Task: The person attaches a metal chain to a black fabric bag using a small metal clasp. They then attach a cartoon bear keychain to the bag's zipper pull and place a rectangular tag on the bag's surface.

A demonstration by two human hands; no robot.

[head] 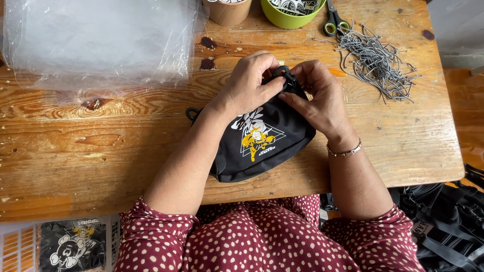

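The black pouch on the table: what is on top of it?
Both hands rest on the black pouch: left hand and right hand pinch a black plastic clip at its top edge. The yellow-and-white print shows partly; the hands cover the pouch's upper part.

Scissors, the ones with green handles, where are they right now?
In the head view the scissors lie at the table's far edge, right of centre, between the green bowl and the pile of ball chains.
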